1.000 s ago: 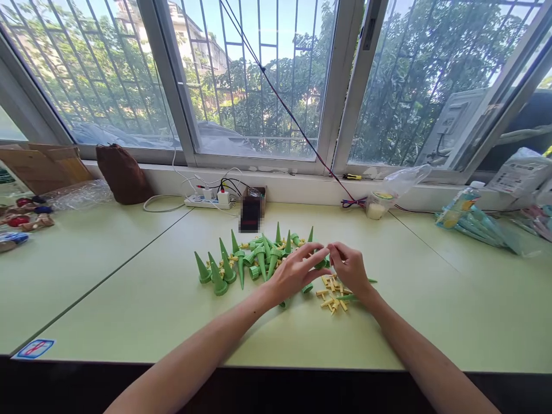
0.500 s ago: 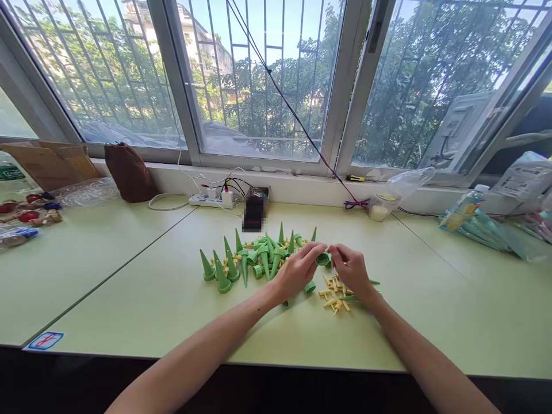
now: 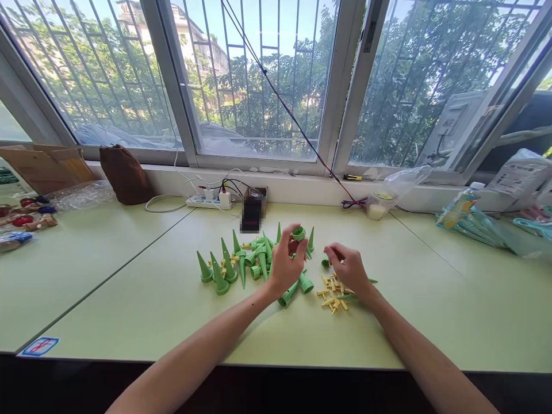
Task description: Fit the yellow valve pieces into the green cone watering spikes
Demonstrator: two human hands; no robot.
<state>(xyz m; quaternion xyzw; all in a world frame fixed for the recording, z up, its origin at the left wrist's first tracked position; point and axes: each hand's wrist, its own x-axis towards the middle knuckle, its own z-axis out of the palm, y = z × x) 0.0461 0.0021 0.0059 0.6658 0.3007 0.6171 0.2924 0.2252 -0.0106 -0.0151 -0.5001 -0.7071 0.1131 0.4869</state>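
Note:
My left hand (image 3: 285, 263) is raised above a heap of green plastic cones (image 3: 241, 261) and pinches a small green ring cap (image 3: 298, 233) between thumb and fingertips. My right hand (image 3: 348, 268) hovers just over a scatter of small yellow T-shaped pieces (image 3: 332, 293), its fingers curled in a pinch; what they hold is too small to make out. Two green cones (image 3: 295, 287) lie on their sides under my left wrist. Another green piece (image 3: 325, 263) rests between the hands.
The pale green table (image 3: 129, 299) runs under a barred window. At the back stand a power strip (image 3: 207, 201), a dark box (image 3: 252, 211), a brown pouch (image 3: 123, 172) and a small jar (image 3: 377, 206). Plastic bags (image 3: 483, 224) lie right, cardboard (image 3: 43, 164) and toys (image 3: 21, 221) left.
My left hand has lifted up and left, away from my right hand, carrying the green ring cap. The right hand stays over the yellow pieces.

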